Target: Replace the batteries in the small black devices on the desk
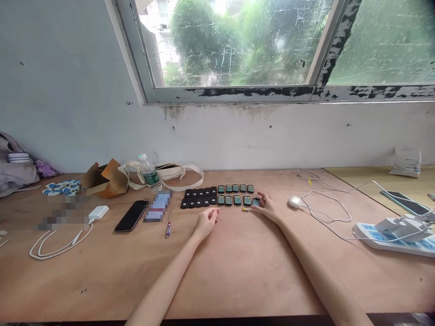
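My right hand [267, 208] has its thumb and fingers around a small black-edged device half with a grey-green face [256, 202], at the right end of the front row. Several matching pieces [238, 199] lie in two rows to its left. A small yellow-tipped part [245, 209] rests on the table by my right thumb. My left hand [205, 222] is closed, fingertips pressed together, just in front of two rows of small black cases [199, 198]. Whatever its fingers hold, if anything, is hidden.
A screwdriver [168, 230], a dark phone [129, 216] and a water bottle [150, 173] are on the left. Behind stand a white belt bag [170, 172] and an open carton [110, 181]. A white power strip [377, 237] and cables lie right.
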### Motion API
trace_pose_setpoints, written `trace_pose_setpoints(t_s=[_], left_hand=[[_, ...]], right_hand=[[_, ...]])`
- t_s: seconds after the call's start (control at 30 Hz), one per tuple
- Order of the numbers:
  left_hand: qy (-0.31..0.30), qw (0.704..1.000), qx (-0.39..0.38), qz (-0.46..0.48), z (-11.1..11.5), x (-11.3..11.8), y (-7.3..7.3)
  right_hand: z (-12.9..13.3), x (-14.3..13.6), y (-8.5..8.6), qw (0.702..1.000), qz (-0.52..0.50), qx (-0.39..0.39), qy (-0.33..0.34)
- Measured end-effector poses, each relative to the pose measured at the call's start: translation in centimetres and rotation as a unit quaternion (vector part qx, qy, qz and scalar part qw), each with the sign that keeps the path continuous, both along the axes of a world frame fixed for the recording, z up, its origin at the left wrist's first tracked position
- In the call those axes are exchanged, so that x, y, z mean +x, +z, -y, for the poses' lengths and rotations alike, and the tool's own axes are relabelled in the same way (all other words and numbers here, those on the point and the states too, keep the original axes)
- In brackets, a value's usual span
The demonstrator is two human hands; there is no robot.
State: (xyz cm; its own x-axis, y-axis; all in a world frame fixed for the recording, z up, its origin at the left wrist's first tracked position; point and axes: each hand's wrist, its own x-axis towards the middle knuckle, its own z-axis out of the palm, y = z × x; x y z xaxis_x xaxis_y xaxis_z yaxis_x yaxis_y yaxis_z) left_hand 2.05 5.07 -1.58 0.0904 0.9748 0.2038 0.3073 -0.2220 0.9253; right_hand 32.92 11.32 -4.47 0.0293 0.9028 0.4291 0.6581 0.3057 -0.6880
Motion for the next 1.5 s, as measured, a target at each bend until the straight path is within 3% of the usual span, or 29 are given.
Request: trace_pose_setpoints(t_s=[0.4, 0.57, 0.73, 0.9, 1.13, 1.3, 1.5], left_hand=[[0.010, 1.000, -0.009, -0.006, -0.2, -0.1, -0.4], [0.012, 1.000, -0.009, -0.008, 0.0, 0.0, 0.0], [0.024, 1.000, 0.001, -0.017, -0.1, -0.1, 0.0], [0.016, 0.999, 0.040, -0.025, -0.4, -0.2, -0.5], [-0.093, 0.995, 0.032, -0.014, 0.2, -0.2, -0.2], [-0.114, 0.984, 0.089, -0.103, 0.8, 0.0, 0.0], [-0.123, 0.974, 0.117, -0.149, 0.7, -0.1, 0.3]], right_hand=[[-0.7, -3.0, 4.0, 0.993, 0.074, -0.057, 0.078], [0.2, -4.4, 4.3, 0.998, 0.064, 0.002, 0.017], [4.5, -10.0, 3.8, 0.988, 0.142, 0.062, -0.013], [7.8, -15.2, 2.9, 0.971, 0.229, 0.063, -0.031], [7.5, -14.5, 2.5, 0.975, 0.220, 0.035, -0.012], [7.5, -13.9, 2.4, 0.991, 0.132, 0.015, -0.002], [7.5, -13.5, 2.6, 0.994, 0.063, -0.004, 0.088]])
